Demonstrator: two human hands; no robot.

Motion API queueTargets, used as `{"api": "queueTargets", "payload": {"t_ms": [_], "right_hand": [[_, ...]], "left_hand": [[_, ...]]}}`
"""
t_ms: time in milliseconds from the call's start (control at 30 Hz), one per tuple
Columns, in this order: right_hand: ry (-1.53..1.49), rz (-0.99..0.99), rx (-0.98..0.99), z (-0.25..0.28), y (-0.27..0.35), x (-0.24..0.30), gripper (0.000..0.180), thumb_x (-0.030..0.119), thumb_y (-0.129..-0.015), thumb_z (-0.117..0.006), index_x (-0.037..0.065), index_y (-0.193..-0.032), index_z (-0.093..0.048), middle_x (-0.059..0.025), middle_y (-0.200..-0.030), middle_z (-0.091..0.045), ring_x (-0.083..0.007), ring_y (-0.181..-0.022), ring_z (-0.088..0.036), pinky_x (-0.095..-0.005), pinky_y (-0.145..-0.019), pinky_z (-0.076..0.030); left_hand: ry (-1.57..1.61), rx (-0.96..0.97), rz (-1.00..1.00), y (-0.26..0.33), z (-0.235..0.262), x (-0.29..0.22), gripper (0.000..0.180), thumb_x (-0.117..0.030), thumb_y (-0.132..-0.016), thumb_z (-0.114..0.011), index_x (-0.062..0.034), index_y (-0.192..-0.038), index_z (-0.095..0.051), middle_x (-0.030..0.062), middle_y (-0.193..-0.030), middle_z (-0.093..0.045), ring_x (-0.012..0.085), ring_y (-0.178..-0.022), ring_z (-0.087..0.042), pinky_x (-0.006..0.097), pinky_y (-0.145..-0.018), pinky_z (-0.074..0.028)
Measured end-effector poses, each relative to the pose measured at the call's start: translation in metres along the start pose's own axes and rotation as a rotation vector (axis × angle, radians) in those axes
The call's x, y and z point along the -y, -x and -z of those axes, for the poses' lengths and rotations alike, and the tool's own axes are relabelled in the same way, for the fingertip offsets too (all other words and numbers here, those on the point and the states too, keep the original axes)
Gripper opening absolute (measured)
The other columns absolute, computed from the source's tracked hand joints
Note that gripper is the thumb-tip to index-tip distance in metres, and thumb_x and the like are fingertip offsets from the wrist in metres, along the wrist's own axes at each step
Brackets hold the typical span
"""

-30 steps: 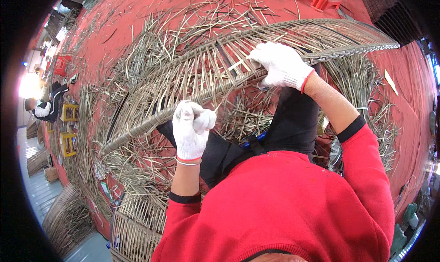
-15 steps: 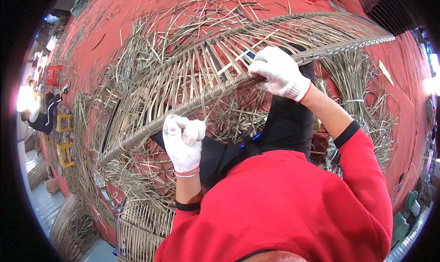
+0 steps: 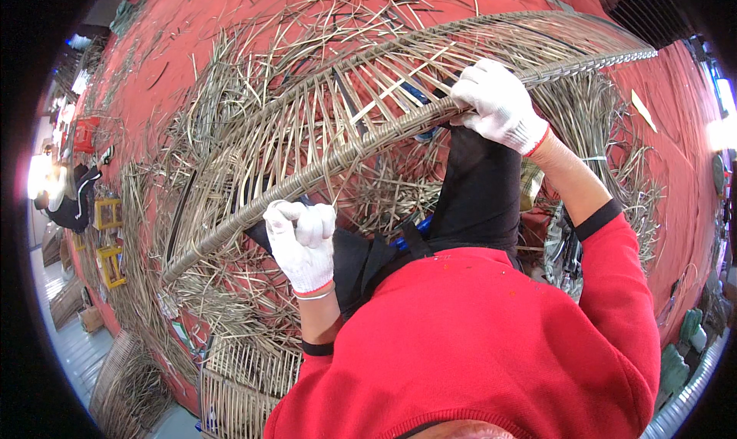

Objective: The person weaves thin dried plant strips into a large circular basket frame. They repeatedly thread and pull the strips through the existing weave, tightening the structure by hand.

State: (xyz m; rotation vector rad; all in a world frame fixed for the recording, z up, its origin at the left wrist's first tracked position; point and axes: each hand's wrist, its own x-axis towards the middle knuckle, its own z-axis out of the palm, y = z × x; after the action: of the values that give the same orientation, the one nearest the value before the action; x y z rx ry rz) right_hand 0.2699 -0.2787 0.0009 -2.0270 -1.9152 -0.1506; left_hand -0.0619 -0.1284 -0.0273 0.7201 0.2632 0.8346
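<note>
Woven panel [image 3: 399, 87] is spanning left to right, beyond the lap. Right hand [image 3: 499, 107] is gripping its near rim [image 3: 307, 179], fingers curled; left fingers are pressing together, seemingly pinching a strip [image 3: 330, 184]. Steadying rim while tensioning strip evenly should be helping.

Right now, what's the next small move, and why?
I'd probably pull the thin strip snug with the left hand: it appears to run from the wrapped rim down to that curled hand, while the right hand grips the rim farther along, seemingly steadying it.
</note>
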Motion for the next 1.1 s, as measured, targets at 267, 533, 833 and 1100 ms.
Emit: {"api": "queueTargets", "payload": {"t_ms": [267,533,833,1100], "right_hand": [[-0.021,-0.18,-0.158,0.005,0.019,-0.012,0.045,0.021,-0.061,-0.089,0.014,-0.097,-0.064,-0.0044,-0.099,-0.062,-0.0297,-0.103,-0.06,-0.0423,-0.093,-0.049],[0.084,-0.159,-0.122,0.003,0.03,-0.022,0.044,0.019,-0.06,-0.089,0.015,-0.098,-0.067,-0.0049,-0.101,-0.062,-0.0304,-0.101,-0.059,-0.043,-0.092,-0.049],[0.125,-0.297,-0.038,0.005,0.026,-0.009,0.056,0.024,-0.058,-0.091,0.017,-0.109,-0.067,-0.0049,-0.11,-0.064,-0.0306,-0.112,-0.059,-0.0446,-0.098,-0.046],[-0.021,0.098,0.086,-0.027,-0.037,0.041,0.066,0.034,-0.072,-0.088,0.017,-0.13,-0.063,-0.0055,-0.125,-0.067,-0.0284,-0.11,-0.066,-0.0423,-0.096,-0.051]], "left_hand": [[0.007,-0.081,-0.049,0.004,0.0,0.005,0.033,-0.04,-0.111,-0.049,-0.0138,-0.09,-0.048,-0.0072,-0.06,-0.031,0.0083,-0.048,-0.026,0.03,-0.053,-0.027],[0.035,-0.067,-0.054,0.011,-0.004,0.001,0.033,-0.039,-0.11,-0.048,-0.0119,-0.092,-0.05,-0.0049,-0.059,-0.034,0.0094,-0.047,-0.029,0.032,-0.054,-0.028],[0.039,-0.011,-0.042,-0.005,-0.006,-0.011,0.032,-0.037,-0.106,-0.058,-0.0127,-0.087,-0.049,-0.0056,-0.065,-0.031,0.009,-0.052,-0.031,0.032,-0.056,-0.03],[-0.745,0.385,-0.204,-0.017,0.001,-0.031,0.049,-0.015,-0.086,-0.079,-0.001,-0.13,-0.062,0.0146,-0.131,-0.063,0.0294,-0.119,-0.063,0.038,-0.088,-0.056]]}}
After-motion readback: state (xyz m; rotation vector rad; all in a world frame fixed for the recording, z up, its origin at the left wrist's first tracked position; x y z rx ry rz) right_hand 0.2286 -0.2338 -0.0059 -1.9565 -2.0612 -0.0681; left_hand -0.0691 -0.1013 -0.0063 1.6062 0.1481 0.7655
